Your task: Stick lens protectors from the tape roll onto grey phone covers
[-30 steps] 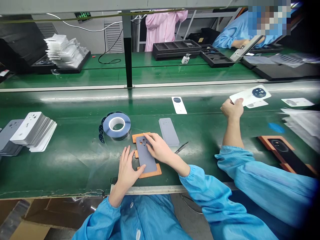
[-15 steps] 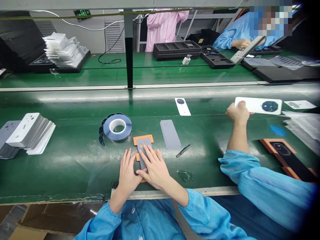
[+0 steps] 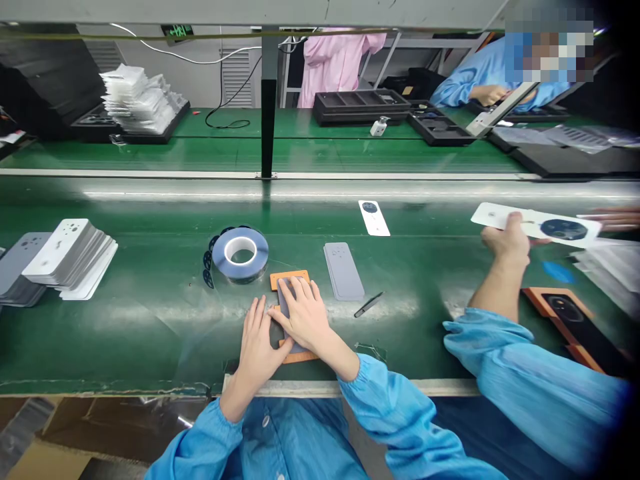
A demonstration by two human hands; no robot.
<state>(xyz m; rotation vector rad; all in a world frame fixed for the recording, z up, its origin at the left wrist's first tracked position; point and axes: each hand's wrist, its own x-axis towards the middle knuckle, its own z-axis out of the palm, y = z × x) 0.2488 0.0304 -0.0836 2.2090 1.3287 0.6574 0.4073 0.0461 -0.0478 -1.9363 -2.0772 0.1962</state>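
A grey phone-shaped panel (image 3: 283,308) lies in an orange fixture (image 3: 300,357) at the front of the bench. My right hand (image 3: 304,313) rests flat over the panel with its fingers spread, hiding most of it, including the holes at its top. Along the left side of the fixture lies my left hand (image 3: 261,343), fingers stretched out, its thumb at the panel's lower edge. Behind the fixture sits a roll of blue-backed black stickers (image 3: 220,257). Several grey panels (image 3: 344,272) are stacked to the right, with tweezers (image 3: 369,305) beside them.
Stacked white panels (image 3: 60,248) and grey panels (image 3: 23,263) stand at the left. A white panel with a black disc (image 3: 375,220) lies behind. On the right, a co-worker's hand (image 3: 507,243) holds a white panel (image 3: 533,220) above another orange fixture (image 3: 545,300).
My right hand has slid up the panel, covering its upper holes and uncovering the fixture's lower end. My left hand stays about where it was. The co-worker's held panel has moved right and tilted.
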